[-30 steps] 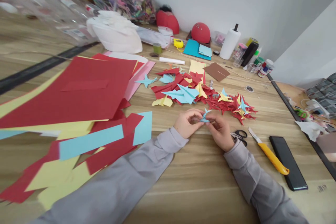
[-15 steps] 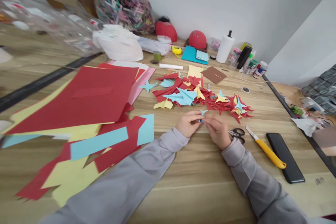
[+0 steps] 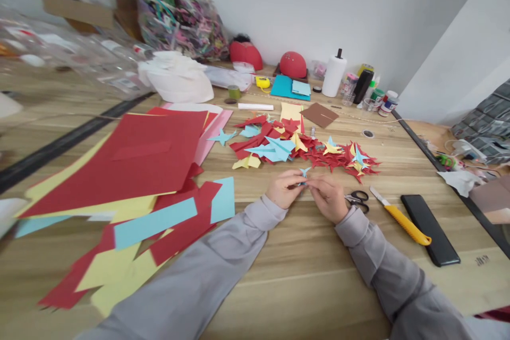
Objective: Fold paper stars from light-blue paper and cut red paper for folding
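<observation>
Between my two hands is a small blue folded paper piece, pinched by the fingertips of both. My left hand closes on it from the left, my right hand from the right; the fingers hide most of the piece. Just beyond lies a heap of red folded paper pieces, with a larger blue folded paper and several yellow ones among them. A blue four-pointed paper star rests left of the heap. Black scissors lie beside my right wrist, partly behind it.
A yellow utility knife and a black phone-like slab lie to the right. Red sheets and paper offcuts cover the left. At the back stand a white roll, a yellow tape measure and a stuffed plastic bag.
The view has shifted slightly, so the background sits a little lower and the right-hand items further left. Both hands keep hold of the blue paper piece, with hardly any change in the fingers.
</observation>
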The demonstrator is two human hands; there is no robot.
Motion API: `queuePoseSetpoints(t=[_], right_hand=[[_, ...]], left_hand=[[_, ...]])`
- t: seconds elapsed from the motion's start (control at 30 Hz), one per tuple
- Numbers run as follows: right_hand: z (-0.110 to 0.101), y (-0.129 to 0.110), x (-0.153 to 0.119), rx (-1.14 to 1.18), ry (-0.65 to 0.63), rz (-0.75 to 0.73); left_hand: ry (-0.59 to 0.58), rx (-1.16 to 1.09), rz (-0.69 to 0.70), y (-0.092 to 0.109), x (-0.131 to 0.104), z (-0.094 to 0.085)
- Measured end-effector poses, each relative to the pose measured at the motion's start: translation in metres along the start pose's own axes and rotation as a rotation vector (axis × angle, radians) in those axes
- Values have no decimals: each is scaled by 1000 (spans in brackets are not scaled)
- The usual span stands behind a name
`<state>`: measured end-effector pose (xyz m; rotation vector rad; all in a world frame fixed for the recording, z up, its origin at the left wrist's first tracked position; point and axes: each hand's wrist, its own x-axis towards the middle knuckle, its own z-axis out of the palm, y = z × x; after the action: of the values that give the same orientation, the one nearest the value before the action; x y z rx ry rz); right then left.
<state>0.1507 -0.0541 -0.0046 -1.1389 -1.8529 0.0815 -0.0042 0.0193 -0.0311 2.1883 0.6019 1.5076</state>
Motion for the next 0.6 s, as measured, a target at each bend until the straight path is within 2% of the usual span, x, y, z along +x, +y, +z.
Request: queuePoseSetpoints(t=[0.2,0.4,0.6], right_hand=[[1,-1,0,-115,57,-65],[-2,-5,2,-230,41,-172],[-3,-8,2,-233,58,-199]], left_hand=[[-32,15,42,3,2,-2],[-60,29,59,5,0,-2],[-39,50,98,9,1,-2]])
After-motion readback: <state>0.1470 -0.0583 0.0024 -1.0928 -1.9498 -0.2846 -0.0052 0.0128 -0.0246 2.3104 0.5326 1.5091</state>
